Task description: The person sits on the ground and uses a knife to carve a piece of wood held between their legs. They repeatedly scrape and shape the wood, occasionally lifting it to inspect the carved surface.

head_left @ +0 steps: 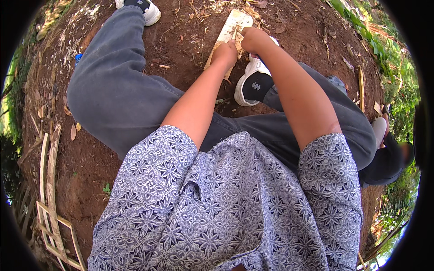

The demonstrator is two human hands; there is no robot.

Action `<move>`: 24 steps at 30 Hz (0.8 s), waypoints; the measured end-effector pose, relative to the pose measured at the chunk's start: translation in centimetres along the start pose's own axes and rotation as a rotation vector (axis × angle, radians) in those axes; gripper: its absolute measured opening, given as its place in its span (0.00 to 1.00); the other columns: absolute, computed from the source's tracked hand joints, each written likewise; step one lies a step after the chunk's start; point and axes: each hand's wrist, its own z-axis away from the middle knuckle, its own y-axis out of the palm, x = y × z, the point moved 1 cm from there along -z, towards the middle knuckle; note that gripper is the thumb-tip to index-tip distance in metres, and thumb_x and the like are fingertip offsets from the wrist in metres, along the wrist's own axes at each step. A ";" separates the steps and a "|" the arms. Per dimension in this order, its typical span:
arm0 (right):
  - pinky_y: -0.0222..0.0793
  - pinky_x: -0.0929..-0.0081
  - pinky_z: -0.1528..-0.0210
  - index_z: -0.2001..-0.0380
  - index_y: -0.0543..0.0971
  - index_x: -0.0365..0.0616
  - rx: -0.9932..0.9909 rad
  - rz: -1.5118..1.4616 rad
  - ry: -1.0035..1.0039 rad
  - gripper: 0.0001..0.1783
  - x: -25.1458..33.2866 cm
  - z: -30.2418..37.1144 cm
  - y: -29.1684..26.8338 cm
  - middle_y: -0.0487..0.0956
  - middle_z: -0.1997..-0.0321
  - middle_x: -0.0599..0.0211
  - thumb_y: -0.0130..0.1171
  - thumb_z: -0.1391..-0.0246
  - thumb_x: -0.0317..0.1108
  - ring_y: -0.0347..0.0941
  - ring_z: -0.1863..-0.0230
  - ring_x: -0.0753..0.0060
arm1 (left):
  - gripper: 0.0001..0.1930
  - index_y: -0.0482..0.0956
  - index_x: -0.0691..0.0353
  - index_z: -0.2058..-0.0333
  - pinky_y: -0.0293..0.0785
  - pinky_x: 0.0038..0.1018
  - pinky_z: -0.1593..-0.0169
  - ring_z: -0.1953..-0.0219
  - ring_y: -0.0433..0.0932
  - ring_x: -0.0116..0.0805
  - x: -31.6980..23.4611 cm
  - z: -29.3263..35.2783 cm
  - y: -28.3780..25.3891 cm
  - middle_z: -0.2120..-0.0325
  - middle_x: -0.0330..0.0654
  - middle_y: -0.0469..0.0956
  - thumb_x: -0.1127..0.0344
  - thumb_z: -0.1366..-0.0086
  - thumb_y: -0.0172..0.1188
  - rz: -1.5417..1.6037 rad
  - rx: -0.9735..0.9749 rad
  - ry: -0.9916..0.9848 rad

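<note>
My left hand (225, 55) is closed over a pale wooden board (238, 19) that lies on the ground between my feet. A thin light stick (234, 35) sticks up from its fingers. Just to the right, my right hand (255, 40) is closed as well, its fingers close to the stick's far end. Something small and dark shows under the right fist near my shoe, but its kind is too hidden to tell. Both forearms reach forward between my bent legs.
My right white shoe (244, 86) stands right beside the board; the left shoe (153, 14) is far left. Wooden strips and a slatted frame (53, 221) lie at the left on brown soil (90, 180). Another person (389, 165) sits at the right, near green plants (400, 86).
</note>
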 end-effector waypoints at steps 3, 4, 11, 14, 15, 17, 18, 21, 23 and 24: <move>0.80 0.57 0.60 0.58 0.83 0.37 -0.113 -0.002 0.069 0.15 -1.4 -1.0 2.3 0.85 0.65 0.48 0.56 0.44 0.34 0.85 0.65 0.52 | 0.32 0.82 0.71 0.55 0.71 0.49 0.42 0.48 0.78 0.62 -0.1 0.8 0.4 0.53 0.65 0.79 0.47 0.25 0.37 0.011 0.022 0.009; 0.80 0.57 0.60 0.56 0.82 0.37 -0.145 -0.002 0.100 0.16 -2.1 -2.0 3.5 0.85 0.63 0.48 0.56 0.45 0.34 0.85 0.64 0.51 | 0.31 0.82 0.70 0.55 0.71 0.49 0.42 0.48 0.78 0.62 0.1 1.3 1.1 0.53 0.65 0.79 0.47 0.25 0.37 0.019 0.021 0.027; 0.70 0.66 0.79 0.40 0.75 0.42 0.101 -0.339 0.085 0.23 -5.0 -1.4 0.5 0.78 0.79 0.60 0.49 0.38 0.31 0.74 0.84 0.69 | 0.31 0.82 0.69 0.55 0.72 0.49 0.43 0.48 0.78 0.62 0.6 0.9 0.5 0.53 0.64 0.80 0.46 0.25 0.38 0.012 0.044 -0.015; 0.65 0.68 0.85 0.40 0.75 0.44 0.138 -0.395 0.065 0.20 -4.2 0.8 -0.3 0.73 0.83 0.65 0.48 0.33 0.33 0.69 0.88 0.72 | 0.31 0.82 0.69 0.55 0.72 0.49 0.43 0.48 0.79 0.61 0.5 1.1 0.5 0.53 0.63 0.80 0.47 0.25 0.38 -0.010 0.038 -0.025; 0.64 0.68 0.86 0.40 0.75 0.44 0.141 -0.398 0.065 0.20 -4.0 1.2 -0.3 0.72 0.84 0.66 0.48 0.32 0.34 0.68 0.88 0.73 | 0.31 0.82 0.68 0.55 0.72 0.49 0.44 0.48 0.79 0.61 0.2 1.3 0.4 0.53 0.63 0.80 0.47 0.25 0.38 -0.020 0.039 -0.023; 0.64 0.67 0.86 0.40 0.74 0.44 0.163 -0.388 0.046 0.20 -4.0 1.2 -0.2 0.72 0.85 0.66 0.48 0.32 0.34 0.69 0.88 0.73 | 0.30 0.82 0.68 0.54 0.73 0.48 0.44 0.48 0.79 0.60 -0.3 1.6 0.4 0.53 0.62 0.80 0.47 0.25 0.38 -0.037 0.045 -0.020; 0.64 0.67 0.86 0.39 0.74 0.44 0.174 -0.382 0.032 0.20 -3.9 1.1 -0.2 0.72 0.85 0.66 0.48 0.32 0.34 0.69 0.88 0.72 | 0.30 0.82 0.68 0.54 0.73 0.48 0.44 0.48 0.79 0.60 -0.3 1.5 0.4 0.53 0.62 0.80 0.47 0.25 0.38 -0.043 0.048 -0.019; 0.73 0.63 0.80 0.48 0.79 0.36 0.135 -0.329 0.025 0.20 -3.7 0.6 -0.1 0.79 0.80 0.57 0.48 0.42 0.29 0.77 0.84 0.66 | 0.30 0.82 0.67 0.53 0.74 0.48 0.44 0.48 0.79 0.59 -0.3 1.4 0.6 0.53 0.61 0.80 0.47 0.25 0.38 -0.059 0.053 -0.022; 0.73 0.62 0.79 0.55 0.81 0.36 0.132 -0.188 -0.007 0.17 -3.4 -0.1 0.0 0.81 0.80 0.55 0.48 0.44 0.28 0.79 0.83 0.63 | 0.29 0.82 0.67 0.52 0.74 0.48 0.45 0.48 0.79 0.59 0.0 1.4 0.8 0.52 0.61 0.80 0.47 0.25 0.38 -0.078 0.050 -0.030; 0.74 0.62 0.79 0.58 0.82 0.36 0.128 -0.118 -0.019 0.16 -3.4 -0.7 0.1 0.81 0.80 0.54 0.48 0.45 0.28 0.79 0.82 0.62 | 0.29 0.81 0.66 0.52 0.74 0.48 0.45 0.48 0.79 0.59 0.0 1.4 0.8 0.52 0.61 0.80 0.47 0.25 0.39 -0.092 0.050 -0.029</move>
